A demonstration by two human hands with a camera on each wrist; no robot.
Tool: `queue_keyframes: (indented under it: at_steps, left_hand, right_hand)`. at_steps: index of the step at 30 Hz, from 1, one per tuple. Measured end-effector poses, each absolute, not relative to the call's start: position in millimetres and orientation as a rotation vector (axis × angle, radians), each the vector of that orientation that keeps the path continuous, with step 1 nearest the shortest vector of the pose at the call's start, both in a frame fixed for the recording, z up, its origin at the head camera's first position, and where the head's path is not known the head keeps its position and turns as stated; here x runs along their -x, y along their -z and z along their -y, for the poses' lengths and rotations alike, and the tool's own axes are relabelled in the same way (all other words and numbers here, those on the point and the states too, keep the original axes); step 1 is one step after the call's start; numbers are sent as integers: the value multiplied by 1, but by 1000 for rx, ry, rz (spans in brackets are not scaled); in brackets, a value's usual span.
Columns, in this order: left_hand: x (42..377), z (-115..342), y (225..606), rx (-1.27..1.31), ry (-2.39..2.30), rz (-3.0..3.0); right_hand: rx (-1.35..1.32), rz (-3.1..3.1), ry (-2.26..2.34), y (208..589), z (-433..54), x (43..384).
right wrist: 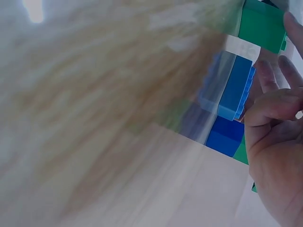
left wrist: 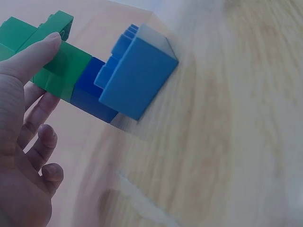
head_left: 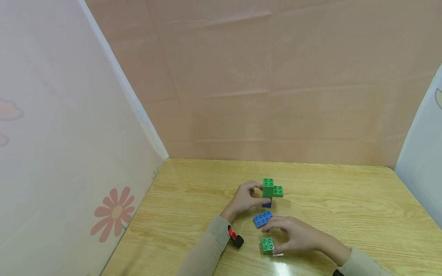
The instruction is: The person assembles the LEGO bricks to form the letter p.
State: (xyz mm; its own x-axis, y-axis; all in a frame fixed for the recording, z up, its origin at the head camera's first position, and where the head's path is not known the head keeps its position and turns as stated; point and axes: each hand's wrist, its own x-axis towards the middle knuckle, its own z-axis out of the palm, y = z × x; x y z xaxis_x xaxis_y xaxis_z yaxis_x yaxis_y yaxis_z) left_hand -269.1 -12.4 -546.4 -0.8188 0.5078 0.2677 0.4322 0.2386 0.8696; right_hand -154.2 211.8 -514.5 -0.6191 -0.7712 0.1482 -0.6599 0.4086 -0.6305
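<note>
Two hands in play right now, one left hand (head_left: 246,197) and one right hand (head_left: 300,234), over a single surface (head_left: 193,191). One brick stack (head_left: 268,192) stands up: one dark blue brick (left wrist: 92,92) showing in it, plus at least two green bricks (head_left: 277,191), the exact number hidden by fingers. Two loose pieces now: one lighter blue brick (head_left: 263,219), one small green brick (head_left: 267,245) with four studs (head_left: 269,241). And one whole flower (head_left: 116,212)!

The head camera looks forward-down over the counter (head_left: 345,203); both wrist cameras, low, close and tilted, share the light-blue brick (left wrist: 139,75).
</note>
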Motion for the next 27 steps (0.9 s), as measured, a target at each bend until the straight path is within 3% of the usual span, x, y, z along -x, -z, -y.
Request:
queue_keyframes:
  at_steps: [27]
  left_hand:
    - [268,11,537,-958,-1736,-2403]
  right_hand:
    - [1298,-2452,960,517,-210,154]
